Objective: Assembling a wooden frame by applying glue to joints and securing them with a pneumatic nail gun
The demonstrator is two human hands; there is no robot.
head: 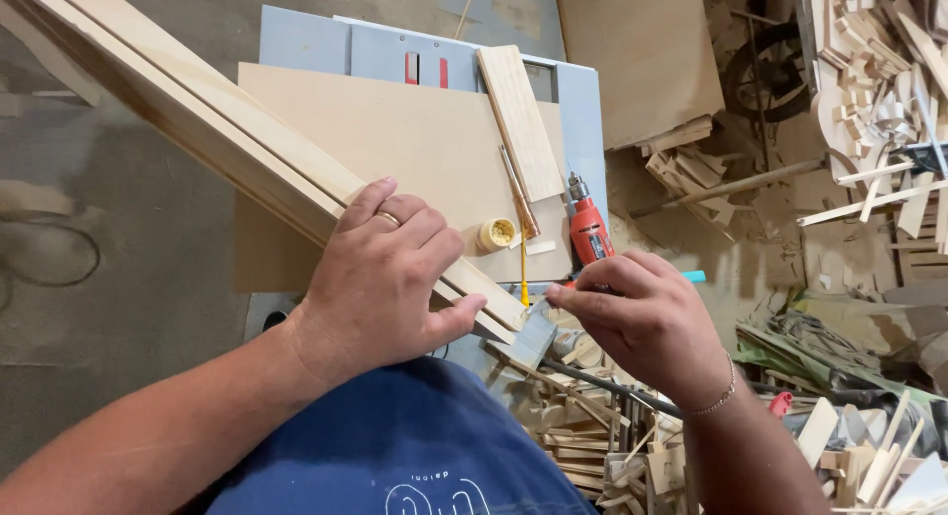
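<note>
We see the left hand (380, 278) clamped on long wooden moulding strips (197, 110), near their lower end over the table edge. The right hand (647, 317) pinches a putty knife (533, 335) just at that end. Beyond: plywood sheet (395, 140), yellow tape roll (496, 235), red drill (590, 229), scrap offcuts (592, 446) crowding the right.

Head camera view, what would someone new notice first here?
The long wooden strips running from the top left down to the centre, where the left hand presses on them. Beside it, the right hand works a small tool at the strips' cut end. Behind the hands a red drill lies at the edge of a pale board, and offcuts pile up on the right.
</note>
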